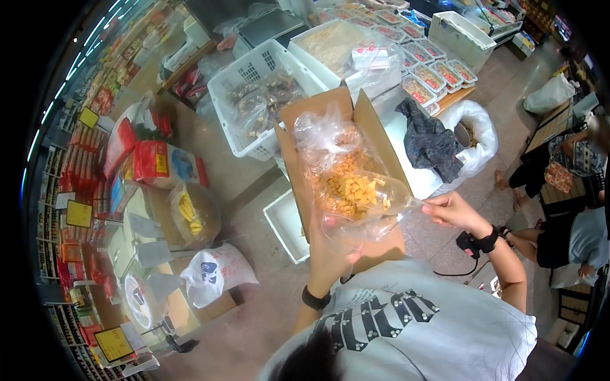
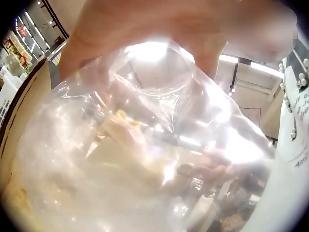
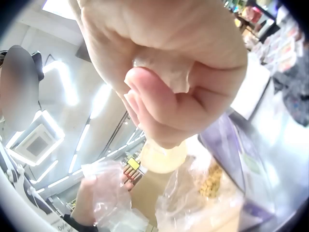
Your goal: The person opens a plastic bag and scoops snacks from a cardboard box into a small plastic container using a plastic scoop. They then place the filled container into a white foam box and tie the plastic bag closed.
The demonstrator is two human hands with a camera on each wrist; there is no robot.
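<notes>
My right hand point(image 1: 452, 211) grips the handle of a clear plastic scoop point(image 1: 399, 192), its fingers curled round it in the right wrist view. Yellow-orange diced pieces point(image 1: 359, 189) lie in the scoop, over an open cardboard box point(image 1: 389, 145). A clear liner bag point(image 1: 321, 130) inside that box holds more such pieces. With my left hand point(image 1: 332, 254) I hold a clear plastic bag point(image 2: 159, 111) near the box's close end, beside the scoop. Glare and folds of film fill most of the left wrist view.
Left of the box stands a white crate point(image 1: 232, 130) with bagged dark goods. A white foam box point(image 1: 286, 244) sits lower down. To the right are a dark cloth point(image 1: 427, 143) and a bag-lined container point(image 1: 486, 130). Packed trays point(image 1: 422, 82) line the far table; people stand at right.
</notes>
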